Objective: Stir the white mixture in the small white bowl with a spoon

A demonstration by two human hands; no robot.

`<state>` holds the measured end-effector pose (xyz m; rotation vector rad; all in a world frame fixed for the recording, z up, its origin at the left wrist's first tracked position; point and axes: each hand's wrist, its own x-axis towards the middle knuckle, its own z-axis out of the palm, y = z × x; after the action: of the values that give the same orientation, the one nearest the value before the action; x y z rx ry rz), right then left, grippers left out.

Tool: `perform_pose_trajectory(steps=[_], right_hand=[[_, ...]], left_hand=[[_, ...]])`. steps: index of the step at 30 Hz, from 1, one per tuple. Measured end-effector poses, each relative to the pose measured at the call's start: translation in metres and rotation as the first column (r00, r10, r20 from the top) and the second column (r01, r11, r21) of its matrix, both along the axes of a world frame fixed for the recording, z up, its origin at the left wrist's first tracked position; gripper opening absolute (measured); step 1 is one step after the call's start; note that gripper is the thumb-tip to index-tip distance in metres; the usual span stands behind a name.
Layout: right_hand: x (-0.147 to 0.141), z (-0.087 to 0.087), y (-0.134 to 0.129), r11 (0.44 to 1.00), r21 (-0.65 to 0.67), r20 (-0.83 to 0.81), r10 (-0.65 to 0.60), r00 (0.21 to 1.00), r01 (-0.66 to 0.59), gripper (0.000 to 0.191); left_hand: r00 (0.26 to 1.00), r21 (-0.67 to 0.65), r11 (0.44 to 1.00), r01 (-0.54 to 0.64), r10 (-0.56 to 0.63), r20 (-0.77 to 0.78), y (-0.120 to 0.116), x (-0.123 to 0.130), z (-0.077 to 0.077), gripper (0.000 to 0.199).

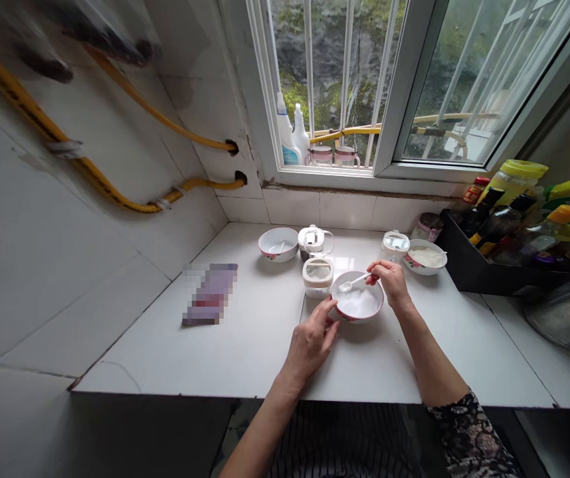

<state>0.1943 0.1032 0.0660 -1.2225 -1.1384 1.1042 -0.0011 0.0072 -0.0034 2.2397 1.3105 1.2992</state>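
Observation:
My right hand (pixel 389 282) pinches the handle of a small white spoon (pixel 347 286), whose bowl is over the left part of a red-rimmed bowl (pixel 359 320). White granules (pixel 359 303) lie in that bowl. Against its left rim rest the fingers of my left hand (pixel 315 335), curved round the side. Just behind my left hand stands a square clear jar with a cream rim (pixel 317 277), beside the bowl. Further back are a white-lidded jar with dark contents (pixel 311 241) and a white bowl (pixel 278 245) with a spoon in it.
At the back right stand a clear jar (pixel 395 246) and a bowl of pale powder (pixel 425 257). A black bin (pixel 494 275) of bottles is right of them, with a pot (pixel 559 322) in front. A blurred purple item (pixel 211 295) lies left. Behind is a barred window.

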Motion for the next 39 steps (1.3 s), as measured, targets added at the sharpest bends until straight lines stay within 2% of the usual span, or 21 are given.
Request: perform_pose_trajectory(steps=[10, 12, 14, 16, 18, 20, 22, 24, 27, 29, 32, 37, 39], right_hand=[[-0.011, 0.008, -0.001, 0.999, 0.01, -0.11, -0.042, 0.993, 0.043, 0.01], [-0.02, 0.009, -0.002, 0.996, 0.082, -0.067, -0.042, 0.997, 0.047, 0.012], [-0.031, 0.008, -0.005, 0.976, 0.214, 0.03, -0.051, 0.998, 0.044, 0.015], [-0.04, 0.007, -0.01, 0.922, 0.387, 0.201, -0.087, 0.976, 0.003, 0.014], [-0.046, 0.006, -0.015, 0.832, 0.543, 0.418, -0.146, 0.897, -0.117, 0.012], [-0.047, 0.006, -0.018, 0.737, 0.617, 0.591, -0.203, 0.781, -0.276, 0.015], [-0.045, 0.008, -0.021, 0.69, 0.63, 0.663, -0.239, 0.71, -0.356, 0.017], [-0.038, 0.011, -0.022, 0.708, 0.636, 0.644, -0.268, 0.716, -0.308, 0.017], [-0.023, 0.016, -0.022, 0.786, 0.608, 0.552, -0.312, 0.773, -0.116, 0.016], [-0.013, 0.016, -0.021, 0.829, 0.558, 0.541, -0.328, 0.774, -0.039, 0.017], [-0.007, 0.011, -0.019, 0.861, 0.506, 0.608, -0.312, 0.73, -0.054, 0.017], [-0.014, -0.002, -0.014, 0.872, 0.469, 0.718, -0.283, 0.636, -0.141, 0.018], [-0.017, -0.005, -0.012, 0.889, 0.435, 0.734, -0.256, 0.63, -0.145, 0.018]], left_hand=[[1.0, 0.005, 1.0, 0.005, -0.005, 0.001, 0.0, 0.0, 0.0, 0.043], [1.0, -0.001, 1.0, 0.006, -0.006, 0.003, 0.0, 0.0, 0.0, 0.042], [1.0, -0.007, 1.0, 0.004, -0.004, 0.004, 0.0, 0.0, 0.0, 0.042], [1.0, -0.005, 1.0, 0.002, -0.002, 0.001, 0.0, 0.0, 0.0, 0.041], [1.0, -0.005, 1.0, 0.001, -0.001, -0.003, 0.0, 0.0, -0.001, 0.04], [1.0, -0.012, 1.0, 0.001, -0.001, -0.007, 0.0, 0.0, -0.001, 0.04], [1.0, -0.023, 1.0, -0.001, 0.001, -0.007, 0.0, -0.001, -0.001, 0.04], [1.0, -0.027, 1.0, -0.002, 0.002, -0.003, 0.0, -0.001, 0.0, 0.04], [1.0, -0.026, 1.0, 0.002, -0.002, -0.002, -0.001, -0.001, 0.001, 0.041], [1.0, -0.028, 1.0, 0.002, -0.002, -0.008, -0.001, -0.001, 0.002, 0.041], [1.0, -0.035, 0.999, -0.009, 0.009, -0.016, -0.002, -0.002, 0.003, 0.04], [1.0, -0.049, 0.999, -0.017, 0.016, -0.014, -0.002, -0.003, 0.003, 0.04], [1.0, -0.047, 0.999, -0.015, 0.014, -0.017, -0.002, -0.003, 0.003, 0.04]])
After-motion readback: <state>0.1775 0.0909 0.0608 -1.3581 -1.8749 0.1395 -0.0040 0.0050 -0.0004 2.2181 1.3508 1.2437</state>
